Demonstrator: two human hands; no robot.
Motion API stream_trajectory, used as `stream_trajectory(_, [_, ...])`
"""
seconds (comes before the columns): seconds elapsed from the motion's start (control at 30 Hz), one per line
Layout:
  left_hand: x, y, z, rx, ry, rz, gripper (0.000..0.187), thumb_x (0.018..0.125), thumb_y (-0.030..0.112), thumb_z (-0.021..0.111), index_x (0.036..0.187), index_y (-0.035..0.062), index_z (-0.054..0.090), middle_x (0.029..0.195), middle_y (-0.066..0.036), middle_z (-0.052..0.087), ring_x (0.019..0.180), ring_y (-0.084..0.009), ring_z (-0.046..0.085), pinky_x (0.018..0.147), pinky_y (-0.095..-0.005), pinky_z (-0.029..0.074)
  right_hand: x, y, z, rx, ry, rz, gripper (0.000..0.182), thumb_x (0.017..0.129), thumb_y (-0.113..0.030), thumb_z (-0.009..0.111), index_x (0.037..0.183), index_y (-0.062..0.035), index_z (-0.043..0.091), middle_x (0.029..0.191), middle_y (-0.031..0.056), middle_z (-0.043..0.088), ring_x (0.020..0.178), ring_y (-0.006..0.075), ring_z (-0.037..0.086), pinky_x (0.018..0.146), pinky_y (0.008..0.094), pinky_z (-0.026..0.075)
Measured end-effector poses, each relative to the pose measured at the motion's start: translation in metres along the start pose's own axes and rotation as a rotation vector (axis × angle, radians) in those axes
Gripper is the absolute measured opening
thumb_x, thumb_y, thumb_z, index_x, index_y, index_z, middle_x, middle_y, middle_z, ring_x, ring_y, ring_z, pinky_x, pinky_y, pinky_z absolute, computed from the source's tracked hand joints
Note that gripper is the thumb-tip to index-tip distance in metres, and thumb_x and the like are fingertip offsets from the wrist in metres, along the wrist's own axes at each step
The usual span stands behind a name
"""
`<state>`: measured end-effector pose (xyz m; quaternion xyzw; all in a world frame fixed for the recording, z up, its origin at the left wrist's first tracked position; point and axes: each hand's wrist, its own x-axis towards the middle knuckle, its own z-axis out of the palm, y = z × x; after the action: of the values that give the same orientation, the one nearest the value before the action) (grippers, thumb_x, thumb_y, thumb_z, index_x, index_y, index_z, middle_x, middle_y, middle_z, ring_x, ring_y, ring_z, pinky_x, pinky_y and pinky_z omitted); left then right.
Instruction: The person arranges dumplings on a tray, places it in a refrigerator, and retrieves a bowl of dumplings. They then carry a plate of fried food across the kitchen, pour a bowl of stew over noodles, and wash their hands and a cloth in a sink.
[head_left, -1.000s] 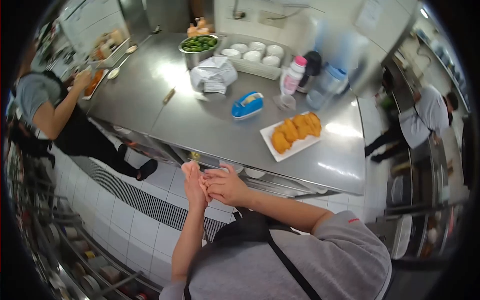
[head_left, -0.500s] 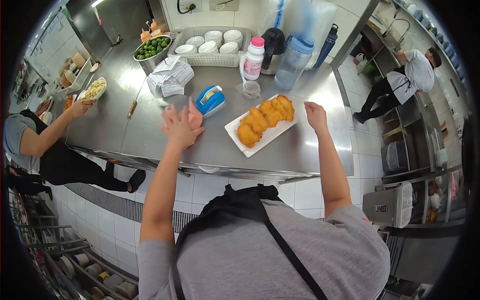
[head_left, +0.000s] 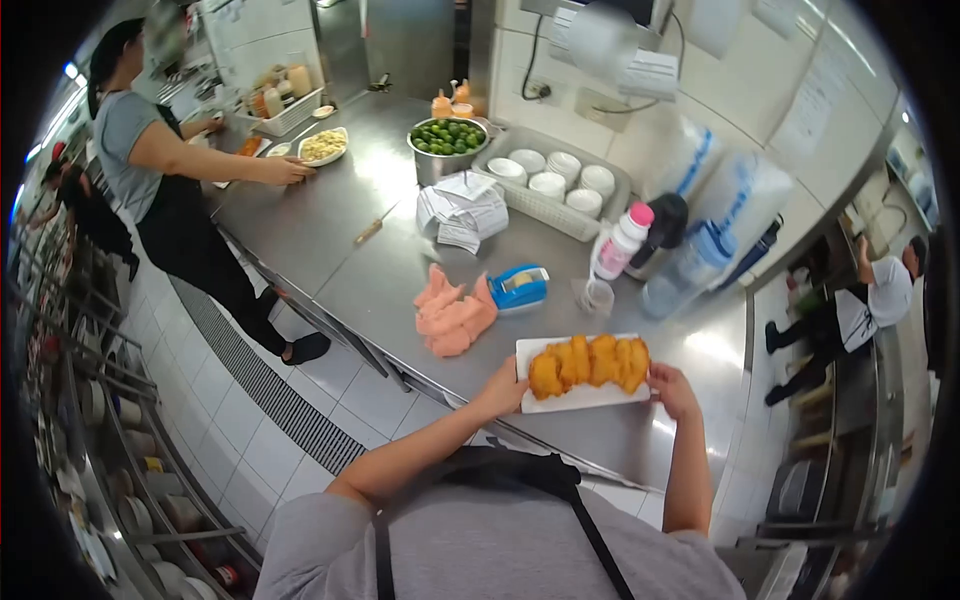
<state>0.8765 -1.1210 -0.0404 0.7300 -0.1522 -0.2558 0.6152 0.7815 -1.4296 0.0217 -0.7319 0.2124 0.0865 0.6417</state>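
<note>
At the steel counter's [head_left: 370, 290] edge, hands [head_left: 503, 389] gripping white plate [head_left: 585, 403] of fried pieces [head_left: 588, 366], bottle label [head_left: 612, 257] unreadable

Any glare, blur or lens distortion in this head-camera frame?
Head view: strong fisheye curvature with black corners; glare patches on the shiny steel counter; a smeared patch near the top of the white tiled wall; rectangular white plate fairly crisp.

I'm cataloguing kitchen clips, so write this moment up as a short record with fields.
Left hand: on the left end of the white plate
Right hand: on its right end
Plate contents: row of golden fried pieces
Beside tape dispenser: crumpled pink item
Farther back: metal pot of green fruit; basket of white bowls
Co-worker: one hand at a dish of pale food
</note>
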Motion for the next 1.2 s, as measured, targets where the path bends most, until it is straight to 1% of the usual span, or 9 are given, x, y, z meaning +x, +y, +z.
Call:
stream_trajectory(0.13, [-0.023,0.004,-0.027,0.124,-0.014,-0.004,0.043,0.082,0.006,0.042,0.122,0.0021,0.025,0.098,-0.013,0.051,0.081,-0.0185,0.058,0.053,-0.0294,0.051,-0.013,-0.014,0.027,-0.042,0.014,-0.057,0.03,0.075,0.0,0.048,0.105,0.0019,0.053,0.081,0.0027,0.052,0.069,0.0114,0.053,0.055,0.0255,0.052])
stream_trajectory(0.27, [-0.083,0.063,-0.063,-0.242,-0.022,-0.21,0.045,0.081,0.007,0.046,0.121,-0.0001,0.027,0.106,-0.016,0.049,0.087,-0.0223,0.057,0.061,-0.0295,0.051,-0.035,-0.06,0.065,-0.032,0.006,-0.066,0.031,0.073,0.002,0.049,0.104,0.0034,0.054,0.08,0.0034,0.052,0.069,0.0102,0.053,0.055,0.0236,0.052])
stream_trajectory(0.33, [-0.11,0.081,-0.085,-0.278,0.046,-0.184,0.044,0.083,0.007,0.044,0.123,0.0015,0.024,0.104,-0.014,0.049,0.082,-0.0169,0.057,0.051,-0.0238,0.051,-0.029,-0.086,0.087,-0.041,-0.119,-0.111,0.03,0.074,0.003,0.049,0.104,0.004,0.053,0.082,0.005,0.057,0.067,0.0092,0.054,0.055,0.0229,0.049])
stream_trajectory(0.5, [-0.157,0.087,-0.145,-0.31,0.367,-0.161,0.041,0.083,0.006,0.044,0.12,0.0011,0.026,0.095,-0.013,0.053,0.073,-0.0167,0.059,0.05,-0.0249,0.051,0.04,-0.143,0.159,-0.329,-0.392,-0.251,0.016,0.074,-0.005,0.053,0.088,-0.0015,0.058,0.069,-0.0025,0.051,0.058,0.005,0.045,0.05,0.0201,0.039])
stream_trajectory(0.6, [-0.162,0.084,-0.179,-0.379,0.575,-0.13,0.039,0.083,0.005,0.044,0.118,0.0014,0.027,0.09,-0.012,0.055,0.068,-0.0163,0.06,0.049,-0.0249,0.051,0.082,-0.196,0.231,-0.359,-0.507,-0.295,0.008,0.073,-0.006,0.052,0.079,-0.003,0.055,0.067,-0.0042,0.048,0.059,0.0039,0.044,0.05,0.0197,0.036])
stream_trajectory(0.73, [-0.14,0.064,-0.231,-0.405,0.826,-0.048,0.036,0.084,0.005,0.042,0.117,0.0028,0.028,0.093,-0.012,0.055,0.069,-0.0159,0.06,0.049,-0.0257,0.052,0.177,-0.229,0.328,-0.571,-0.623,-0.501,0.02,0.074,-0.005,0.05,0.092,-0.0031,0.059,0.068,-0.0025,0.049,0.058,0.0062,0.045,0.049,0.0208,0.037])
stream_trajectory(0.77, [-0.132,0.051,-0.247,-0.346,0.878,-0.023,0.036,0.085,0.005,0.041,0.117,0.0036,0.026,0.095,-0.013,0.054,0.07,-0.0166,0.06,0.05,-0.0264,0.052,0.193,-0.238,0.351,-0.525,-0.663,-0.43,0.024,0.074,-0.005,0.05,0.096,-0.0026,0.059,0.07,-0.0014,0.05,0.059,0.0072,0.046,0.05,0.0216,0.038])
stream_trajectory(1.0, [-0.103,0.003,-0.319,-0.385,1.041,-0.088,0.036,0.086,0.006,0.04,0.119,0.0031,0.025,0.093,-0.013,0.054,0.066,-0.0168,0.059,0.052,-0.027,0.053,0.292,-0.238,0.477,-0.493,-0.73,-0.286,0.032,0.072,-0.002,0.051,0.103,-0.0029,0.058,0.083,0.0028,0.057,0.069,0.0096,0.052,0.056,0.0239,0.044])
stream_trajectory(1.2, [-0.097,-0.023,-0.345,-0.452,1.086,-0.118,0.036,0.086,0.006,0.041,0.118,0.0036,0.025,0.096,-0.014,0.054,0.068,-0.0194,0.06,0.054,-0.0286,0.053,0.331,-0.228,0.526,-0.731,-0.736,-0.573,0.033,0.067,-0.001,0.053,0.098,-0.0037,0.061,0.08,0.0047,0.06,0.071,0.013,0.053,0.063,0.0266,0.043])
